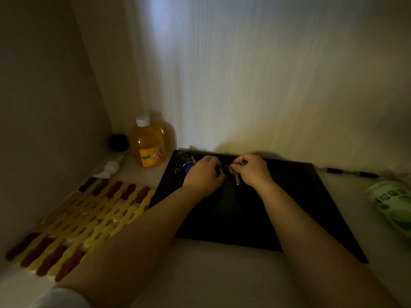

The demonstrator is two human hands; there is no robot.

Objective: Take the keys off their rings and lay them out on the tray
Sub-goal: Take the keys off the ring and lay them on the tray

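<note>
Dim corner, pale wall, light counter. Dark tray (289, 218) at centre. Left hand (203, 175) and right hand (253, 170) meet over tray's 12 o'clock edge, both pinching small metal keys (236, 177); ring itself too small to make out. Second key bunch with blue fob (188, 168) at tray's 11 o'clock corner. Orange bottle (149, 145) beyond at 11, green pack (393, 203) at 3.

You have one wide-angle head view, looking forward and down from close above the near table (222, 274) edge toward the far wall (244, 74).
</note>
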